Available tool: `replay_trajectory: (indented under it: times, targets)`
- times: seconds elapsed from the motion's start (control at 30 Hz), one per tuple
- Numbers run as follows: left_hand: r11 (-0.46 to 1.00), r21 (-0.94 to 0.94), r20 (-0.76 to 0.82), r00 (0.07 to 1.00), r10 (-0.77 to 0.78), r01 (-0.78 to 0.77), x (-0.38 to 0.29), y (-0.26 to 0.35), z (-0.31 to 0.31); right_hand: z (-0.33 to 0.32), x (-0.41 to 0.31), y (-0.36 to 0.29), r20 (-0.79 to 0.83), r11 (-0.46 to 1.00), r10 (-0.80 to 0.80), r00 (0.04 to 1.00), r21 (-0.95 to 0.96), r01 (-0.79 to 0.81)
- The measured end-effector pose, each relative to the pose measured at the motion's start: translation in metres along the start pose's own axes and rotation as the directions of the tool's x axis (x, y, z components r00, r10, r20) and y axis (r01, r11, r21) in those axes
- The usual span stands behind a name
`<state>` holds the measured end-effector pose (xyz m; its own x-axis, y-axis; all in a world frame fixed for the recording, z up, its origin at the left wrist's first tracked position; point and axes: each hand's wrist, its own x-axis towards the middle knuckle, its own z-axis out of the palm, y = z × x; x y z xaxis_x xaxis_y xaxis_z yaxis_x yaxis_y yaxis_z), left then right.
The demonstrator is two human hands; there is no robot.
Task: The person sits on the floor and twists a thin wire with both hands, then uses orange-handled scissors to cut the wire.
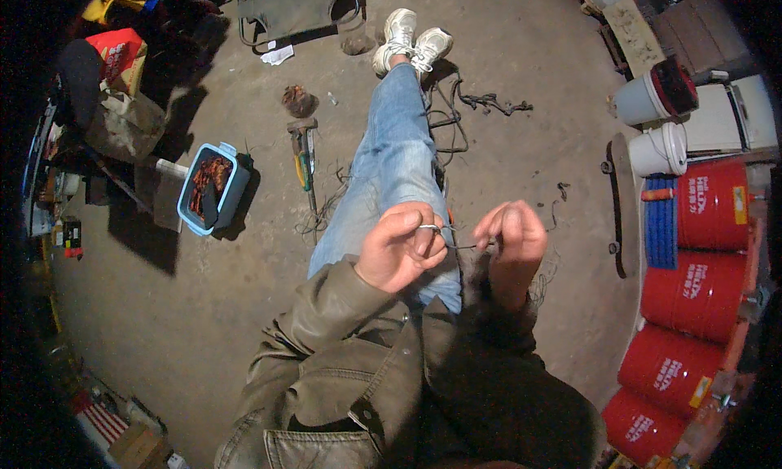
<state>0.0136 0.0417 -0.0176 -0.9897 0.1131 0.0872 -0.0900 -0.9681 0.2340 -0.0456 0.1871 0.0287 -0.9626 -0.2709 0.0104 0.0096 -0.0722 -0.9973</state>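
Above the lap, my left hand [403, 246] pinches a short piece of thin wire or cable [429, 227], its bright end showing at the thumb. A dark strand [462, 247] runs across to my right hand [513, 233], whose fingertips are closed on it. The hands are a little apart, over the blue jeans [397, 157]. Beside the legs, dark cables [455, 123] lie in loops on the concrete floor. Left of the legs lie a hammer [302, 127], a tool with yellow and green handles [301, 169] and a tangle of thin wire [330, 209].
At left stands a blue plastic tub [243, 191] holding reddish-brown scrap, probably copper. Right are a skateboard [617, 206], a white bucket [657, 150], a lidded bucket [641, 99] and several red drums [693, 292]. A folding cot or chair [296, 7] stands beyond the feet.
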Motion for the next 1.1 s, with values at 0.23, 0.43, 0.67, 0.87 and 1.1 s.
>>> replay_trajectory:
  times: [0.23,0.43,0.67,0.87,1.1]
  targets:
    - [0.99,0.14,-0.108,0.993,0.048,-0.033,0.001,0.004,-0.003,-0.01,0.032,0.037,0.067,0.606,-0.297,0.953,-0.757,0.242]
    - [0.971,0.236,-0.259,0.966,0.018,0.045,0.005,0.004,0.001,0.007,0.003,0.045,0.262,0.991,0.129,0.956,0.012,-0.137]
    - [0.874,0.404,-0.369,0.922,-0.115,0.271,0.006,0.01,0.002,0.008,0.005,0.035,0.149,0.961,0.139,0.979,-0.26,-0.097]
    - [0.595,0.771,-0.342,0.936,0.087,0.227,0.008,0.013,-0.001,0.004,0.009,0.034,0.103,0.889,-0.12,0.987,-0.431,0.153]
    - [0.5,0.836,-0.318,0.942,0.108,0.225,0.007,0.02,-0.002,-0.008,0.013,0.033,0.301,0.905,-0.052,0.952,-0.39,0.173]
